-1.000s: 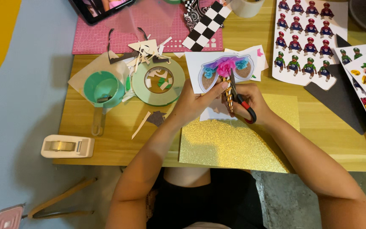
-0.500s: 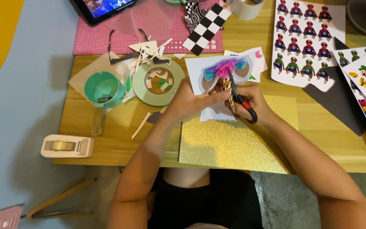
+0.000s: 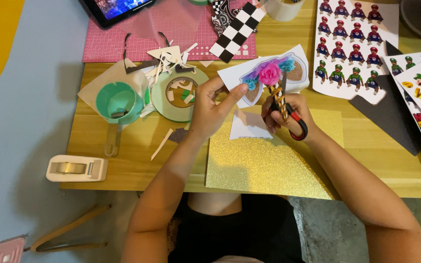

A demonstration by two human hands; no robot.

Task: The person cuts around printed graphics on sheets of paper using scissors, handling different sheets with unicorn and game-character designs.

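Note:
My left hand (image 3: 214,109) pinches the left edge of a white paper printout (image 3: 269,73) that shows pink and blue flowers and brown ovals. It holds the sheet a little above the table. My right hand (image 3: 288,114) grips scissors (image 3: 288,113) with red and black handles; the blades point up into the printout under the pink flower. Below both hands lies a gold glitter sheet (image 3: 269,165) with a white paper offcut (image 3: 248,127) on it.
On the wooden table (image 3: 123,160) are a large tape roll (image 3: 177,95) full of scraps, a teal tape dispenser (image 3: 119,103), a white stapler-like tool (image 3: 76,168), a pink cutting mat (image 3: 166,31), a checkered paper (image 3: 235,30), sheets of cartoon figures (image 3: 352,44) and a black sheet (image 3: 395,119).
Both hands and the printout have shifted slightly on the table. The scissors stay in the paper below the pink flower.

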